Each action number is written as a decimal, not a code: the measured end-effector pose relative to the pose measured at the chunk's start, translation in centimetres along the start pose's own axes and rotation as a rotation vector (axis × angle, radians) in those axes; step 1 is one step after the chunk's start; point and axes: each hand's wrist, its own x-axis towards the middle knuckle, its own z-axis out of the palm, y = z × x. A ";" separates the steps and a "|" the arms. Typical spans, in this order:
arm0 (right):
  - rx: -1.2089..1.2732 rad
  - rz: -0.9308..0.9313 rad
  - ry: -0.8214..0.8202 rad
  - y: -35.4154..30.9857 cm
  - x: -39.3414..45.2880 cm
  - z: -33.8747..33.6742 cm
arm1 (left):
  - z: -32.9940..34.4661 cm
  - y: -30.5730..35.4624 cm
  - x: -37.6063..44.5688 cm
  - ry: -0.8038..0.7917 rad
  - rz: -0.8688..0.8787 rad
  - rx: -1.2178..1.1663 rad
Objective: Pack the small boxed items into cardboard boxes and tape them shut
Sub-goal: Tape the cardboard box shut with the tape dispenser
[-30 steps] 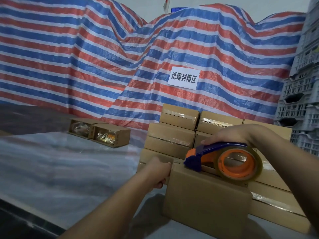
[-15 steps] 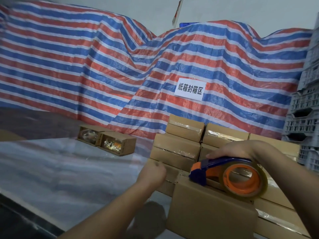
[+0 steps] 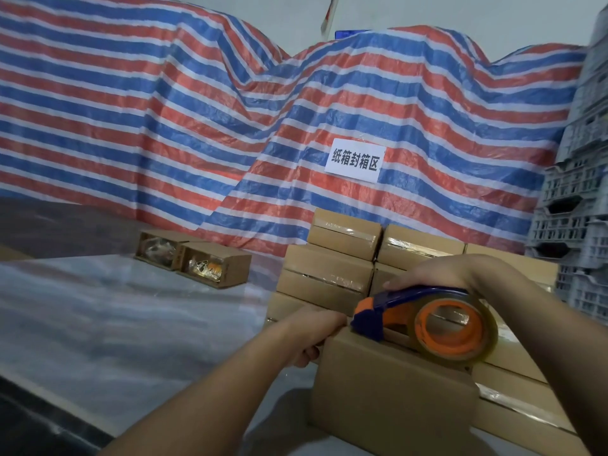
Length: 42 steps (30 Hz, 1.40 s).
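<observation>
Behind the near cardboard box (image 3: 391, 393), taped boxes (image 3: 329, 274) are stacked; right hand (image 3: 437, 271) grips the tape dispenser (image 3: 424, 320) atop it, left hand (image 3: 312, 337) clasps its edge, two open boxes (image 3: 194, 258) remaining.

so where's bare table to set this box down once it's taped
Free: the table left of the left hand, in front of the two open boxes. Crowded: the taped box stack behind and right of the box being taped.
</observation>
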 end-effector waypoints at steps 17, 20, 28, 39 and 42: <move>0.223 0.146 -0.118 9.3 -3.3 -3.4 | 0.0 -0.3 -0.3 0.033 -0.064 -0.088; 0.129 0.174 -0.105 9.9 -3.3 -2.3 | 0.1 -0.2 -0.5 0.035 -0.053 -0.081; 0.045 0.176 -0.019 9.0 -3.3 -1.5 | 0.3 2.6 -1.0 0.455 0.359 0.695; 0.184 0.121 -0.113 10.6 -3.7 -1.5 | 4.6 2.7 -3.2 0.034 0.572 1.258; 0.187 0.101 -0.097 12.7 -4.9 -2.4 | 4.5 2.3 -3.1 0.030 0.572 1.247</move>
